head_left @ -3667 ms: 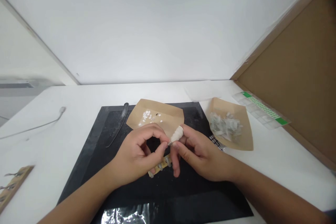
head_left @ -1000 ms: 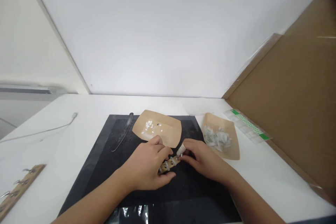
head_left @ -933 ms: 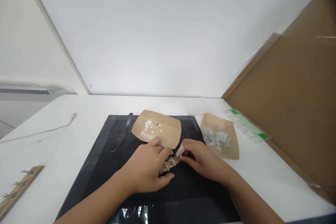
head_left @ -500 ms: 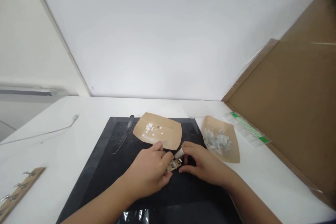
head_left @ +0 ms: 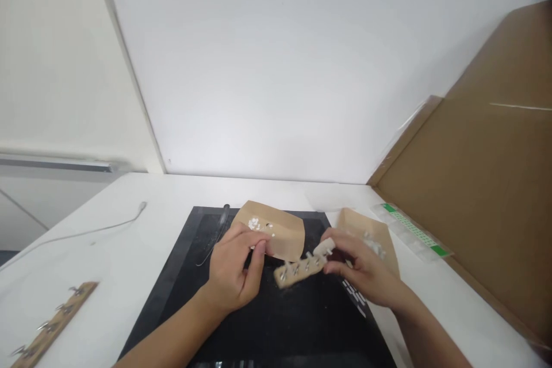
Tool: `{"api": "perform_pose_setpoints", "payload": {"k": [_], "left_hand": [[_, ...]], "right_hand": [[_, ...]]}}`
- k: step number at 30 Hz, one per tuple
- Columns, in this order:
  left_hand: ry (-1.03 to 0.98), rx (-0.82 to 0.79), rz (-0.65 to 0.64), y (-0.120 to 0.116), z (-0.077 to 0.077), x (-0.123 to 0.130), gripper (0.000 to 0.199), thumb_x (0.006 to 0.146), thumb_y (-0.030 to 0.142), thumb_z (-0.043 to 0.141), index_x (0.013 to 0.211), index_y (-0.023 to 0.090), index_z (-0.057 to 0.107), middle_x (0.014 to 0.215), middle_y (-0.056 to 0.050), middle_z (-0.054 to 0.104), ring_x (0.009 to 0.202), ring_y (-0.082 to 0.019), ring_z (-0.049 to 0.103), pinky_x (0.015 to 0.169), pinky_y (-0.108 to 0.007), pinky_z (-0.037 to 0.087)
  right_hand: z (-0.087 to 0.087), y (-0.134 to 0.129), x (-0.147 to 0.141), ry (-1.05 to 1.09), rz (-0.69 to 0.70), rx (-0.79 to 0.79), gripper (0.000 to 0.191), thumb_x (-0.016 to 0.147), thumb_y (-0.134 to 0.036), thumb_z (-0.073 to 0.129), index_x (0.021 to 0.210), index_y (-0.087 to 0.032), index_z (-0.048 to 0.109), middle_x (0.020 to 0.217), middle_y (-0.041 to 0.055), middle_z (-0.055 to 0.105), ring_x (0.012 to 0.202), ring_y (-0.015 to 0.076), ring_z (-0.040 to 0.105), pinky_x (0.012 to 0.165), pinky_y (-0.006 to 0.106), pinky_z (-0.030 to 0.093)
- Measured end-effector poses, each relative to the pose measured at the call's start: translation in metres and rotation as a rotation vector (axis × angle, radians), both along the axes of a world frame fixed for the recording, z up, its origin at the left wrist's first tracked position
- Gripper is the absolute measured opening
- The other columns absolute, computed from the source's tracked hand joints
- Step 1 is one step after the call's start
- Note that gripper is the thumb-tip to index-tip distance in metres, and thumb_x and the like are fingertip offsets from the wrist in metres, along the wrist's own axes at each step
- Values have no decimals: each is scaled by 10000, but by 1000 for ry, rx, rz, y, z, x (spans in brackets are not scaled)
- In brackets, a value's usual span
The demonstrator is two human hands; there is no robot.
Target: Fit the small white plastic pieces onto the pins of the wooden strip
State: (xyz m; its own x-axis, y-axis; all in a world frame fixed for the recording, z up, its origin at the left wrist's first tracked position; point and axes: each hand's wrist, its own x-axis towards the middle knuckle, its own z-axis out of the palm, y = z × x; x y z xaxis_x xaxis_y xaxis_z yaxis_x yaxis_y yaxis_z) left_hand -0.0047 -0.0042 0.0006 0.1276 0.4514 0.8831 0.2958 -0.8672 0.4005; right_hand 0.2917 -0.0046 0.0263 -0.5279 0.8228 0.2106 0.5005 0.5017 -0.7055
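My right hand [head_left: 360,267] grips the right end of a short wooden strip [head_left: 287,279] with several metal clips or hooks standing along it. The strip is lifted above the black mat and slightly blurred. A whitish sleeve or wrap [head_left: 323,247] shows at my right fingertips, apparently around one finger. To the left, my left hand [head_left: 237,270] is closed in a pinch, thumb against forefinger, in front of the brown paper sheet [head_left: 288,236]. Whatever lies between those fingertips is too small to make out. Small white pieces [head_left: 254,223] lie on that sheet.
A black mat [head_left: 276,328] covers the middle of the white table. A dark-handled curved tool [head_left: 223,221] lies at its back left. Another brown sheet [head_left: 390,241] holds clear bits, beside a green-marked plastic case [head_left: 414,233]. A second hooked strip [head_left: 60,322] and cable [head_left: 116,224] lie left.
My left hand has let go of the wooden strip and moved left, towards the paper sheet. My right hand has raised the strip and moved slightly right. The camera view has shifted.
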Motion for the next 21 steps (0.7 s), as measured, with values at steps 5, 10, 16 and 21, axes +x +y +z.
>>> {"api": "perform_pose_setpoints", "payload": {"k": [5,10,16,21], "left_hand": [[-72,31,67,4,-15,8,442,992,-30,420,1356,178,560,1160,-89,805,1052,-218,645,947,-375,530],[-57,-17,33,7,-28,16,539,1046,31,377,1556,204,377,1423,-165,670,1207,-253,589,1019,-481,512],[15,-36,-54,2,-32,18,620,1037,28,375,1620,206,256,1476,-193,607,1299,-290,552,1065,-566,475],[86,-88,-175,-4,-32,14,691,963,21,467,1607,162,260,1537,-210,535,1309,-307,502,774,-363,571]], "right_hand": [[31,48,6,-171,-331,256,248,1027,-443,626,924,-218,639,848,20,630,763,188,596,714,305,487],[29,137,-17,-415,-399,187,218,1013,-365,676,1063,-153,693,1098,99,704,986,231,683,913,374,568],[-10,196,-38,-604,-402,0,352,1028,-368,665,1324,-180,631,1339,105,649,1126,257,681,947,464,601],[-14,205,-46,-727,-408,-50,352,1026,-367,668,1321,-177,634,1339,109,649,1126,257,681,949,460,600]]}}
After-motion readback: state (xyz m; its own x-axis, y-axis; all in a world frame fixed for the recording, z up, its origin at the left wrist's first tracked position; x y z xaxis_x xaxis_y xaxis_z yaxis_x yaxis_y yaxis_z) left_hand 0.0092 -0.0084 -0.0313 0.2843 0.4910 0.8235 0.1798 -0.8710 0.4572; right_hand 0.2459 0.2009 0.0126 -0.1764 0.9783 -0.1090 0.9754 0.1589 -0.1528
